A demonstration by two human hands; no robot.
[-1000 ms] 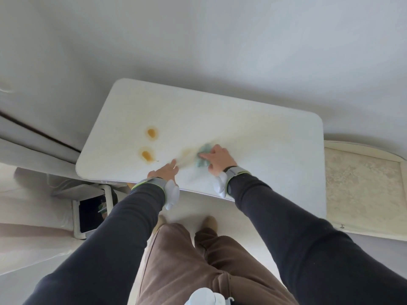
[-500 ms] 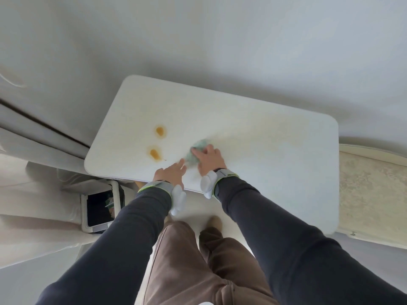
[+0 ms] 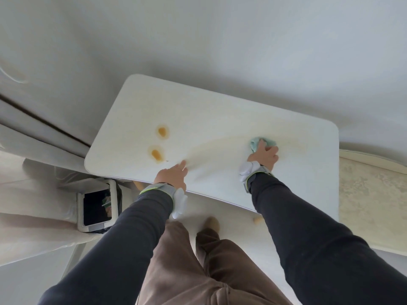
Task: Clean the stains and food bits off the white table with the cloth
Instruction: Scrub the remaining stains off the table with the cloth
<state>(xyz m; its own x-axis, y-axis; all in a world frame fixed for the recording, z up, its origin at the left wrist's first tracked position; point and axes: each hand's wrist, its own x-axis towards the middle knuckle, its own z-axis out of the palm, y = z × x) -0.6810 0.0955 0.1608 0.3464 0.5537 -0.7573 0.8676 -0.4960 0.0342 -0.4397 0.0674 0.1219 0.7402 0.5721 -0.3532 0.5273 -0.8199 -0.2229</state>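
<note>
Change, right hand (image 3: 264, 154): in the head view we find it well toward the right end of the table (image 3: 220, 106); half a second ago it worked near the middle, just beside the left hand (image 3: 170, 176).
Change, left hand: it stays at the near edge, close to the lower stain (image 3: 156, 154).
Change, stains: both orange marks match the earlier frames in place and shape.
Grip, right hand: fingers curled over the bunched cloth (image 3: 254, 144), holding it down on the tabletop.
Grip, left hand: fingers straight, lying flat on the tabletop, holding nothing.
Material, cloth: pale green, soft, crumpled into a wad; we see it mostly covered by the fingers.
Material, table: white, smooth, rectangular with rounded corners.
Shape, upper stain (image 3: 162, 131): orange oval with a paler halo.
Shape, lower stain: orange oval, likewise haloed; a dark speck (image 3: 167, 160) lies just beside it.
Shape, smear (image 3: 211, 144): faint yellowish arc running from the left hand to the cloth.
Shape, bin (image 3: 97, 209): rectangular, pale rim, dark inside, on the floor by the table's left end.
</note>
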